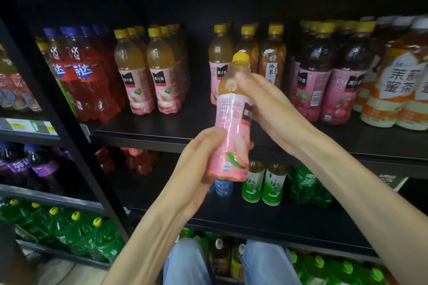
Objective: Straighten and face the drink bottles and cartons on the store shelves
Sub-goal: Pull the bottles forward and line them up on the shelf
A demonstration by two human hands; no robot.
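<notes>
A peach juice bottle [232,120] with a pink label and yellow cap is held in the air in front of the upper shelf [148,133]. My left hand [196,164] grips its lower part from the left. My right hand [261,102] grips its upper half from the right, thumb across the shoulder. The label's front faces partly right. Two rows of matching peach bottles [148,71] stand on the shelf to the left, and another peach bottle [218,62] stands behind the held one.
Red soda bottles [78,71] stand at the shelf's left, brown tea bottles [272,58], dark plum juice [333,71] and orange-labelled tea [398,81] to the right. Green tea bottles [273,183] stand on the shelf below. A black upright post [69,122] divides the bays.
</notes>
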